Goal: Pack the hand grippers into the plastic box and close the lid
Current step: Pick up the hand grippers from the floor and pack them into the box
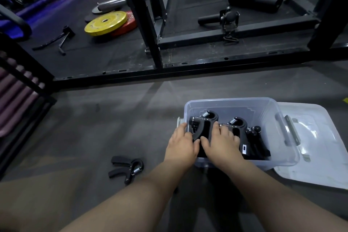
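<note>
Clear plastic box (pixel 271 111) is taking grippers: left hand (pixel 181 142) and right hand (pixel 222 142), fingers curled, are seating one hand gripper (pixel 204 124) upright (saving room); another gripper (pixel 126 167) is waiting outside.

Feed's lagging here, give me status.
Both hands on gripper in box. One gripper on floor. Lid off, lying beside box.

Dim gym light, sharp near my hands, warped and soft toward the edges.

Where my hands (pixel 201 143) meet, detail is crisp; glare streaks the clear lid (pixel 312 137) just right of them. My forearms throw a soft shadow onto the floor (pixel 94 118) beneath. Far beyond and left, violet light spills, and the yellow weight plate (pixel 105 22) looks softer. Rack bars bow near the frame's edges.
</note>
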Available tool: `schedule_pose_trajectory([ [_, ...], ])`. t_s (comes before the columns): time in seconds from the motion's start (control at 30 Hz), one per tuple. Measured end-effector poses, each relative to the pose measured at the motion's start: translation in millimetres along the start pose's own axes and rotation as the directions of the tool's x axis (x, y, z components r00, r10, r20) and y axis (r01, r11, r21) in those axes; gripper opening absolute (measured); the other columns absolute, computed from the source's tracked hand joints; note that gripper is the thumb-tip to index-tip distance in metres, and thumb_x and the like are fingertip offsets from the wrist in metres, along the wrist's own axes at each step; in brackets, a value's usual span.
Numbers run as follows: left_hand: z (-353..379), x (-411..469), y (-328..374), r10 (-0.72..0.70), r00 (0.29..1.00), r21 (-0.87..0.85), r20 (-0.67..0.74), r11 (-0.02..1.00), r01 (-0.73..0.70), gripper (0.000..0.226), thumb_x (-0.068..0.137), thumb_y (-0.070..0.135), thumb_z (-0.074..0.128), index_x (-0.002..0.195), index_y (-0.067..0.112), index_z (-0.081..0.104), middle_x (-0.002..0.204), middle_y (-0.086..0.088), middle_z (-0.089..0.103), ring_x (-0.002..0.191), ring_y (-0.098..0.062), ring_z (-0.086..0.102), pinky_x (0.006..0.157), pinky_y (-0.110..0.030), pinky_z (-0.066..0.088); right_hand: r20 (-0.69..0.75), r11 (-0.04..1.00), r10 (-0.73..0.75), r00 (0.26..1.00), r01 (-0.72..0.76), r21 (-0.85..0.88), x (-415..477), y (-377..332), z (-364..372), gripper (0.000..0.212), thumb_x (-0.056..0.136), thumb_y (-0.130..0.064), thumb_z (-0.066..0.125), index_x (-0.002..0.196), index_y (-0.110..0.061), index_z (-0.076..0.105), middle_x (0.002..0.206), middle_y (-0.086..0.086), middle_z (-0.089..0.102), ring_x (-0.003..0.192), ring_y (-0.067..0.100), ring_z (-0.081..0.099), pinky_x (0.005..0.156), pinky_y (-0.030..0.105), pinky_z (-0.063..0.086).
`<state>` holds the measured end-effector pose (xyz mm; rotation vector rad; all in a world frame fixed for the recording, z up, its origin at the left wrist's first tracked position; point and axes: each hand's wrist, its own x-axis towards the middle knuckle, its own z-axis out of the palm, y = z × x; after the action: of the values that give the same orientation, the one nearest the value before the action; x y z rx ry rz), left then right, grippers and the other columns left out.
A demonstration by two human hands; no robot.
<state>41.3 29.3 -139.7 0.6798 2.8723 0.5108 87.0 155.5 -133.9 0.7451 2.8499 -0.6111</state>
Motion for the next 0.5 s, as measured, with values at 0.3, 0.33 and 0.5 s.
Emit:
schedule_pose_trajectory([
  [0.3, 6.1, -6.4, -6.9, 0.020, 1.000, -0.102, 0.018, 0.995, -0.018, 0.041, 0.098, 0.036, 0.042, 0.125, 0.006, 0.052, 0.160, -0.003, 0.016, 0.144, -0.022, 0.023, 0.113, -0.036, 0.027, 0.051, 0.999, 0.026, 0.998, -0.024, -0.033, 0.4, -4.9, 1.4, 0.075, 0.096, -0.051, 0.030, 0.153, -0.006, 0.012, 0.148, 0.013, 0.037, 0.134, 0.030, 0.037, 0.107, 0.046, 0.023],
  [0.33, 5.5, -10.5, -12.1, 0.048, 0.999, -0.119, 0.023, 0.992, -0.045, 0.045, 0.098, 0.038, 0.038, 0.130, 0.008, 0.049, 0.160, -0.003, 0.015, 0.145, -0.021, 0.022, 0.114, -0.036, 0.027, 0.058, 0.999, 0.047, 0.997, -0.045, -0.029, 2.3, -5.9, 0.6, 0.073, 0.096, -0.051, 0.030, 0.153, -0.007, 0.014, 0.149, 0.013, 0.036, 0.134, 0.030, 0.036, 0.107, 0.047, 0.023],
  [0.5, 5.2, -34.9, -49.1, 0.237, 0.971, -0.059, 0.018, 0.970, -0.235, 0.060, 0.097, 0.042, 0.022, 0.151, 0.018, 0.029, 0.162, -0.005, 0.016, 0.146, -0.021, 0.024, 0.117, -0.038, 0.027, -0.009, 0.992, 0.120, 0.993, -0.120, -0.028, 7.7, -20.8, -2.2, 0.062, 0.093, -0.043, 0.030, 0.145, -0.009, 0.031, 0.146, 0.017, 0.039, 0.132, 0.034, 0.037, 0.106, 0.049, 0.024],
])
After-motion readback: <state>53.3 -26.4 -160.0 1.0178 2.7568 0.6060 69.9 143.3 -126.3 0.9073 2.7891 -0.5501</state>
